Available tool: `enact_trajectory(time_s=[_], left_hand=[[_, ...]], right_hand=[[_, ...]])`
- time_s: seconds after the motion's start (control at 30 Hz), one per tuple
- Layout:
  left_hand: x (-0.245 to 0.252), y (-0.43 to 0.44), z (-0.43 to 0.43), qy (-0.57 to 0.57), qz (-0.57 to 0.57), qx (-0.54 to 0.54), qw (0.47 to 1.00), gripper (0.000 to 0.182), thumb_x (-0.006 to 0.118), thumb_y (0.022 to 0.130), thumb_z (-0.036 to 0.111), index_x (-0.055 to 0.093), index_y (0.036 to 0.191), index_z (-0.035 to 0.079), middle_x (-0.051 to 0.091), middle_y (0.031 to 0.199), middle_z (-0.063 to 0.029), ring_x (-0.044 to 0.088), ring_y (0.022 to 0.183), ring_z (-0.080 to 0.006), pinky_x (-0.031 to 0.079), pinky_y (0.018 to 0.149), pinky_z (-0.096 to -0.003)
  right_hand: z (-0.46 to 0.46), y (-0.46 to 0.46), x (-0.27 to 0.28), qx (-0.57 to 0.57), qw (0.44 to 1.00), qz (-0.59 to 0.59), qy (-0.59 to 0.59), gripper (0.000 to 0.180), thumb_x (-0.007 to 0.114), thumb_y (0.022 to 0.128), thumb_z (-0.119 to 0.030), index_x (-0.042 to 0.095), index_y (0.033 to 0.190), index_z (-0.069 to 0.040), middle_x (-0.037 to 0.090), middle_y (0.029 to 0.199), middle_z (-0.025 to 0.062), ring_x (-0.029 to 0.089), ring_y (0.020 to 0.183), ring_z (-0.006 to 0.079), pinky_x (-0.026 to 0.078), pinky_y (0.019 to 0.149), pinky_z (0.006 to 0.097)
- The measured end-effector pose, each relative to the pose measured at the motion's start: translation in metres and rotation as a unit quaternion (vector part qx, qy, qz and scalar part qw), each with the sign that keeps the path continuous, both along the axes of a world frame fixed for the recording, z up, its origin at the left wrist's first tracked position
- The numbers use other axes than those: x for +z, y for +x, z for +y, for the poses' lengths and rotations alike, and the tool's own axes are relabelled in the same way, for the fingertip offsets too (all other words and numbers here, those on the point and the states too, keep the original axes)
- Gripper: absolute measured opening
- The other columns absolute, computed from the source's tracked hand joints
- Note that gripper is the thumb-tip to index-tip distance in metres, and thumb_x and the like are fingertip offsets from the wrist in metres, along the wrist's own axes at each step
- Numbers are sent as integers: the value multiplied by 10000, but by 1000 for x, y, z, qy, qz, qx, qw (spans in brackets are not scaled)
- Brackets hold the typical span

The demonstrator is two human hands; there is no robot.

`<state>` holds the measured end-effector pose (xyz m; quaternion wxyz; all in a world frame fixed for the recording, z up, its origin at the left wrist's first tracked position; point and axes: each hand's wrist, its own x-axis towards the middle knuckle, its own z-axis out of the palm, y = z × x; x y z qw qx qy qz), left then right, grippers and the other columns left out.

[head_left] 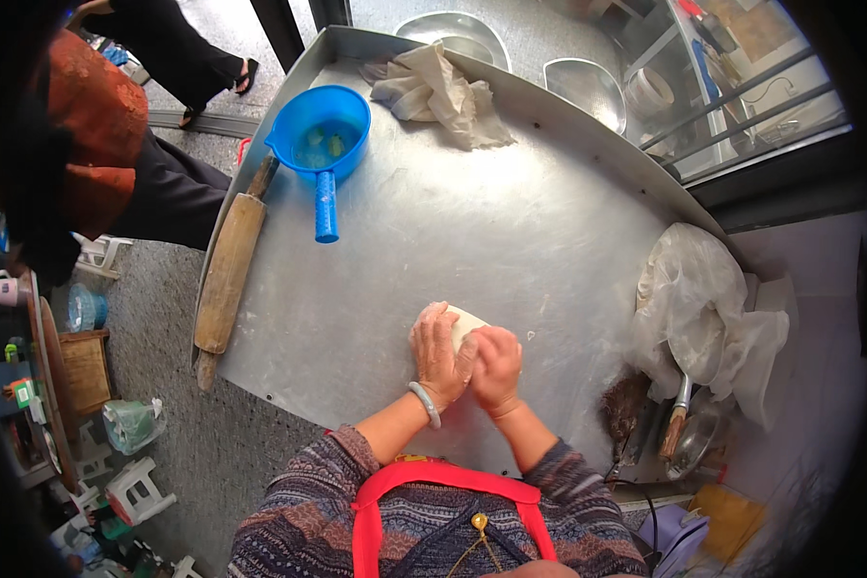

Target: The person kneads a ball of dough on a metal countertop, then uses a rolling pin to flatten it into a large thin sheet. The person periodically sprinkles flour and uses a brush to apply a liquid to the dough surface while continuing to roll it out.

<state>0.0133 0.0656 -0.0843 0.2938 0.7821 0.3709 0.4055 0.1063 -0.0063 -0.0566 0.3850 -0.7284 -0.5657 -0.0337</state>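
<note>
A lump of pale dough (467, 321) sits on the metal worktop (419, 238) near its front edge, partly covered by both hands. My left hand (441, 355) lies over its left side, fingers together, with a pale bangle at the wrist. Pressed against the dough's right side is my right hand (496, 367), fingers curled and slightly blurred. The two hands touch at the thumbs. White residue marks the left fingers.
A wooden rolling pin (231, 271) lies along the left rim. Behind it stands a blue dipper (325, 170) holding some liquid. A crumpled cloth (441, 94) rests at the back. Plastic bags (686, 296), a wooden-handled tool (673, 432) and a brush (623, 406) are at right. People stand beyond the left rim.
</note>
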Motion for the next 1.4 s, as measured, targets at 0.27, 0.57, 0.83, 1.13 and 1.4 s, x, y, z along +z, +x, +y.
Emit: enact_trajectory(time_s=[0.27, 0.57, 0.83, 1.13, 1.4], left_hand=[[-28, 83, 99, 26, 104, -78, 991, 163, 479, 804, 208, 576, 734, 98, 586, 784, -66, 520, 782, -283, 381, 697, -422], [18, 37, 42, 134, 75, -172, 973, 292, 532, 813, 329, 585, 964, 84, 556, 906, -90, 500, 846, -281, 349, 769, -410], [-9, 45, 31, 111, 30, -115, 987, 276, 503, 825, 276, 601, 965, 61, 561, 946, -122, 524, 881, -323, 376, 780, -444], [-20, 115, 87, 65, 151, -145, 976, 156, 501, 828, 218, 590, 835, 91, 578, 865, -102, 532, 808, -304, 385, 740, -418], [1, 23, 15, 6, -13, -70, 997, 279, 527, 806, 265, 564, 931, 19, 522, 1053, -187, 479, 991, -359, 313, 940, -445]], right_hand=[[74, 66, -105, -114, 989, 87, -17, 155, 508, 786, -141, 609, 896, -98, 596, 833, 109, 552, 807, 303, 416, 712, 415], [52, 55, -3, -151, 894, 423, 14, 252, 473, 881, -180, 627, 1030, -49, 611, 1035, 120, 568, 964, 274, 445, 833, 342], [13, 36, -65, -139, 989, 39, -23, 198, 489, 799, -216, 635, 884, -112, 568, 910, 44, 531, 870, 267, 386, 804, 411], [78, 131, -62, -131, 933, 319, -102, 235, 517, 838, -208, 662, 958, -67, 634, 863, 112, 596, 852, 260, 468, 725, 355], [9, 34, 2, -72, 993, 97, 5, 155, 569, 774, -144, 619, 912, -94, 585, 911, 95, 556, 847, 282, 438, 740, 374]])
